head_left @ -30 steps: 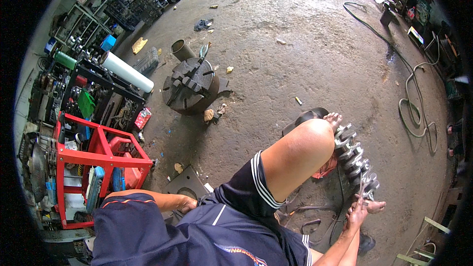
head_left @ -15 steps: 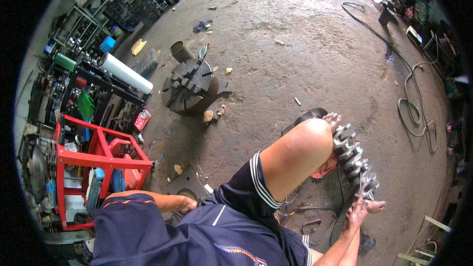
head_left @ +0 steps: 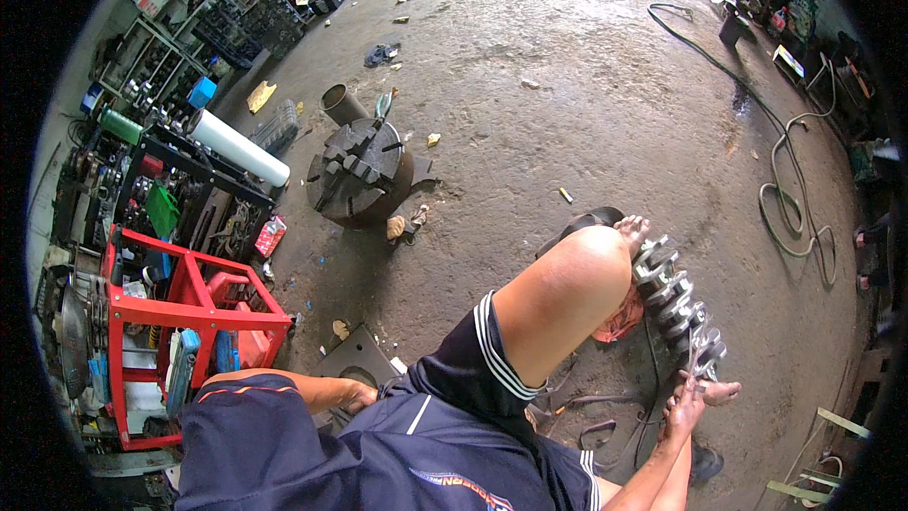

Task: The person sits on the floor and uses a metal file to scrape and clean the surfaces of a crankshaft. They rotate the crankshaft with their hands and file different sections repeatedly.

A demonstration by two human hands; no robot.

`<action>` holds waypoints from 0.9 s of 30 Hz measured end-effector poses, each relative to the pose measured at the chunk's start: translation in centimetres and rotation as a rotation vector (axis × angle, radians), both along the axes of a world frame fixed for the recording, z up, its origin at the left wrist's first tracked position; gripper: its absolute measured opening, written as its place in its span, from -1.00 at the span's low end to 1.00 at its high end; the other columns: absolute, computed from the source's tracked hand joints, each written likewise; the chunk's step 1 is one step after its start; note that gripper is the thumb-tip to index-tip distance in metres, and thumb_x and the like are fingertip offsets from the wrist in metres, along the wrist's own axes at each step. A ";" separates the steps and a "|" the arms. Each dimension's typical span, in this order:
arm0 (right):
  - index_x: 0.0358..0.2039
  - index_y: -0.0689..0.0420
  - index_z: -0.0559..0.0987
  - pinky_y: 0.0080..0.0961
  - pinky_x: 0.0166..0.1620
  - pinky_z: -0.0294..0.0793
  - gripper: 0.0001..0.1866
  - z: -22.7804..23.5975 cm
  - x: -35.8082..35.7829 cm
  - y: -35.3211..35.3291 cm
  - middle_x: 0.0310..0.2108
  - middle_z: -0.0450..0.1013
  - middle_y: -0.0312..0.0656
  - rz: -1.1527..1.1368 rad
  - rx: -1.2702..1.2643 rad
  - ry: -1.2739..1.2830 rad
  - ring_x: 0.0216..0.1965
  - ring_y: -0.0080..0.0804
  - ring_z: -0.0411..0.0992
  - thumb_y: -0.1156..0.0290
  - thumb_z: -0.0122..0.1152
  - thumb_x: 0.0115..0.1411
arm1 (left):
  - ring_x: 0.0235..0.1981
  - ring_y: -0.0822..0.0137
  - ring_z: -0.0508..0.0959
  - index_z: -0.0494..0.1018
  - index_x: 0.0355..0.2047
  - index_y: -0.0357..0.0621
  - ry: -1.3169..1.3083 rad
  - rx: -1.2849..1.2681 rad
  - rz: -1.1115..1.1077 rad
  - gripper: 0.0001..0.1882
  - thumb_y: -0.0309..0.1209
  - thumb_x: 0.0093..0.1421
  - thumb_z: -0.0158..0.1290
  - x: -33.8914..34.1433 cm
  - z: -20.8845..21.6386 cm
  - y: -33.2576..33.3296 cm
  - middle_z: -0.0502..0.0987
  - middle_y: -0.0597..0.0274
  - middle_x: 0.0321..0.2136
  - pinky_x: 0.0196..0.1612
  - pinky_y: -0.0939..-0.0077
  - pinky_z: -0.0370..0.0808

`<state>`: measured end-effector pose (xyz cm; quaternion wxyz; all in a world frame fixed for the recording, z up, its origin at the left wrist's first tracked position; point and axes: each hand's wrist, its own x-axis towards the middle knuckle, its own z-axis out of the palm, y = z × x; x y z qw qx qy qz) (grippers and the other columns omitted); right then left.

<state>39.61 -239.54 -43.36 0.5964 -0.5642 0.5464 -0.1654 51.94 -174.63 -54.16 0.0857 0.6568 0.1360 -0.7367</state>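
Note:
A shiny crankshaft lies on the floor between my bare feet, its lobes running from my left foot toward my right foot. My right hand is closed round the lower end of a slim, bright metal tool, which looks like a spanner. The tool's upper end overlaps the near end of the crankshaft; whether it touches cannot be told. My left hand rests down beside my hip, next to a flat metal plate with a round hole. Its fingers are mostly hidden.
A round chuck-like metal block stands ahead on the left. Beside me is a red metal frame, with a white roll beyond it. A hose loops across the floor on the right. A dark strap lies between my legs.
The view has shifted slightly. My right hand still grips the tool near the crankshaft's near end, and the tool's angle differs only a little. My left hand stays beside my hip.

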 end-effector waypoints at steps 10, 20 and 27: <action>-0.13 0.12 0.56 -0.76 -0.73 -0.03 -0.67 -0.6 -0.4 -0.3 -0.66 0.07 -0.54 0.032 0.001 -0.027 -0.73 -0.79 0.03 0.14 -0.01 0.37 | -0.18 0.16 0.60 0.54 -0.16 -0.08 -0.013 0.006 -0.013 -0.51 0.06 0.13 0.06 0.3 0.3 -0.1 0.59 0.02 -0.21 -0.11 0.19 0.51; -0.11 0.11 0.56 -0.75 -0.72 0.00 -0.65 0.3 0.0 0.2 -0.65 0.07 -0.54 0.028 0.004 -0.013 -0.72 -0.78 0.05 0.12 -0.02 0.37 | -0.17 0.16 0.60 0.54 -0.14 -0.09 -0.022 0.023 -0.019 -0.49 0.06 0.13 0.07 0.5 0.5 0.3 0.60 0.01 -0.20 -0.10 0.20 0.51; -0.11 0.09 0.57 -0.75 -0.72 0.00 -0.65 0.1 -0.2 0.0 -0.64 0.08 -0.54 0.067 0.007 -0.048 -0.71 -0.77 0.06 0.11 -0.02 0.37 | -0.17 0.16 0.60 0.54 -0.12 -0.09 -0.031 0.019 -0.027 -0.48 0.06 0.13 0.07 1.1 0.8 -0.1 0.60 0.01 -0.19 -0.10 0.21 0.51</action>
